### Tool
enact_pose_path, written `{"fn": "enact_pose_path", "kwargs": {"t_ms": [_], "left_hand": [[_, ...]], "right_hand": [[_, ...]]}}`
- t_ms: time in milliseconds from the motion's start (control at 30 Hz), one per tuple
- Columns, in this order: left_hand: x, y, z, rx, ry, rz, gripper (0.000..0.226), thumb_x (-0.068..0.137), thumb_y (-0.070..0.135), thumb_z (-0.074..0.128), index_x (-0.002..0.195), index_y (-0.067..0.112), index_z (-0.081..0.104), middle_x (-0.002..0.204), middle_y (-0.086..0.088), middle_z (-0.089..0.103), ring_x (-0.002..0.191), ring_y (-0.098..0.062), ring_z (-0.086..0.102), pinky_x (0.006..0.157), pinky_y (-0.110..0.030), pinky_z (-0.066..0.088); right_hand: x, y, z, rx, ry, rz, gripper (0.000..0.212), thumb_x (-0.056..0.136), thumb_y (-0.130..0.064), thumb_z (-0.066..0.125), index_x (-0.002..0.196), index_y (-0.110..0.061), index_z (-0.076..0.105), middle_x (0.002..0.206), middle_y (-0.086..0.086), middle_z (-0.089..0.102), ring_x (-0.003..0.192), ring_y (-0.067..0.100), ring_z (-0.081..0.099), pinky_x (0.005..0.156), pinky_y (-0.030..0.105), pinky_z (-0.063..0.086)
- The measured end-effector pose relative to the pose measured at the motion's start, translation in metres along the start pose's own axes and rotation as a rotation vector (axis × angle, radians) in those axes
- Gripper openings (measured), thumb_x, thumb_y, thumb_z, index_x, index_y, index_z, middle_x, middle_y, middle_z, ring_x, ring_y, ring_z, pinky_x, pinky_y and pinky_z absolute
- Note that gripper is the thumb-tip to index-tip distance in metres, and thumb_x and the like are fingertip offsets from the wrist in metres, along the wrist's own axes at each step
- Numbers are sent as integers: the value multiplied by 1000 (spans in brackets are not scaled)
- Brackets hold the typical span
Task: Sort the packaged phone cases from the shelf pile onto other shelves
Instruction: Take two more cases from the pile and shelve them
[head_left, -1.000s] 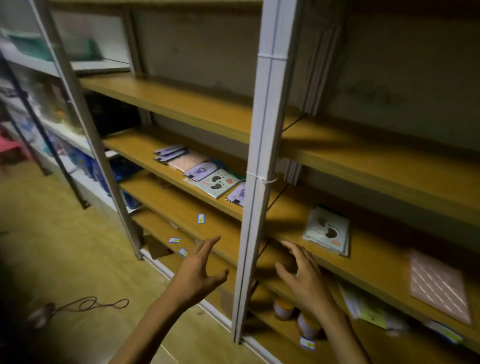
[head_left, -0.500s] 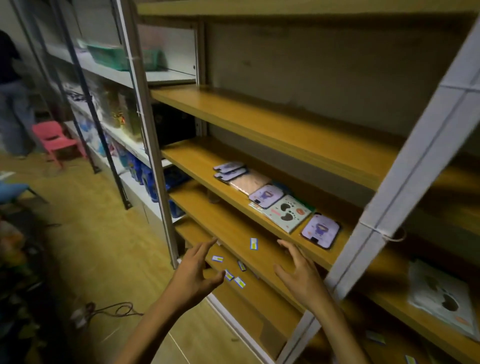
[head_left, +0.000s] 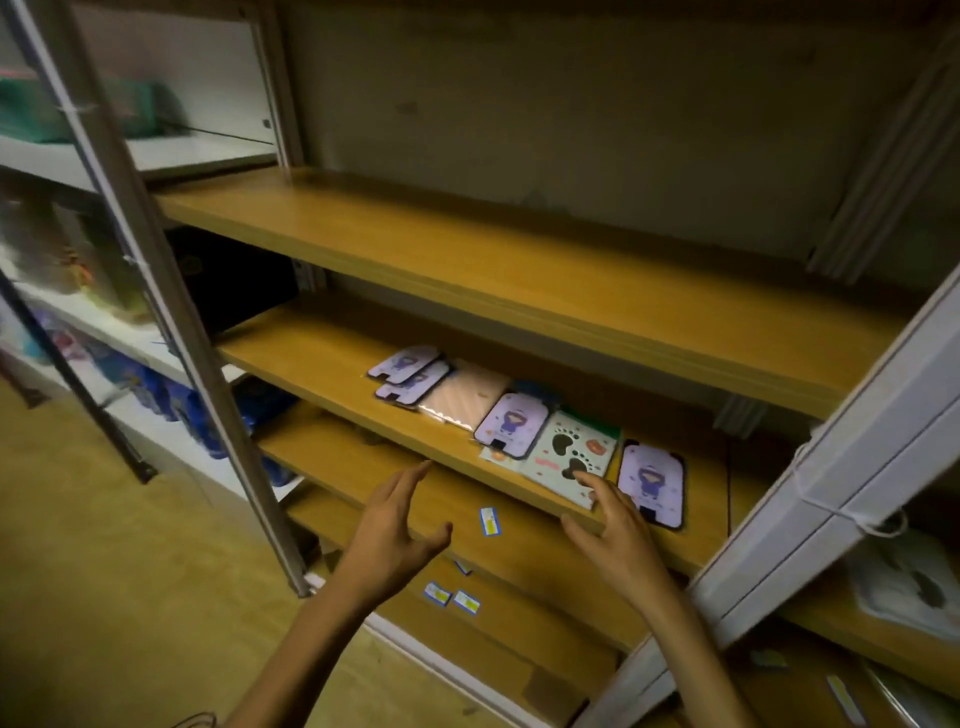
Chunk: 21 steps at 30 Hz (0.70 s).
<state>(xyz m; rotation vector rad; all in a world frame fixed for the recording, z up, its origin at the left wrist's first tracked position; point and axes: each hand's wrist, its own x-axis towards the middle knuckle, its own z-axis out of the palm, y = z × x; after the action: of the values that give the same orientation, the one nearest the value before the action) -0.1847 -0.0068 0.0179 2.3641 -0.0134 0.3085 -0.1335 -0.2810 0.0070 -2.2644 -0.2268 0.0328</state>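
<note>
You see small labels (head_left: 489, 521) on the lower board, a green bin (head_left: 78, 111) far left, a cable (head_left: 195, 721) on the floor.

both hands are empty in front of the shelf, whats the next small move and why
Probably reach the right hand forward to grip the pale green paw-print packaged case. Its fingertips hover at that case's near edge, both hands are open, and the left hand is farther from the row.

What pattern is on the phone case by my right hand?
Dark paw prints on pale mint packaging, head view.
</note>
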Motion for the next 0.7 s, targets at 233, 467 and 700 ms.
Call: {"fn": "enact_pose_path", "kwargs": {"t_ms": [233,467,700], "left_hand": [[81,-9,28,-25,-105,64,88,73,61,62,147,25,31,146,1,43,132,-16,41,103,-31,40],[133,-9,58,0,-151,67,97,66,72,52,144,18,36,141,-8,49,126,-24,44,100,-37,42],[163,-15,77,176,-135,141,106,61,92,37,135,17,46,129,-7,59,117,-26,50,99,-37,40]], "right_hand": [[46,25,-3,24,109,68,57,88,-34,63,139,-34,37,145,-3,41,134,14,39,97,39,52],[59,35,6,-77,173,125,69,83,-45,64,142,-38,30,145,-6,39,135,15,32,107,37,40],[58,21,22,-403,247,292,100,68,-88,33,146,-27,25,148,-3,37,137,18,30,112,36,27]]}}
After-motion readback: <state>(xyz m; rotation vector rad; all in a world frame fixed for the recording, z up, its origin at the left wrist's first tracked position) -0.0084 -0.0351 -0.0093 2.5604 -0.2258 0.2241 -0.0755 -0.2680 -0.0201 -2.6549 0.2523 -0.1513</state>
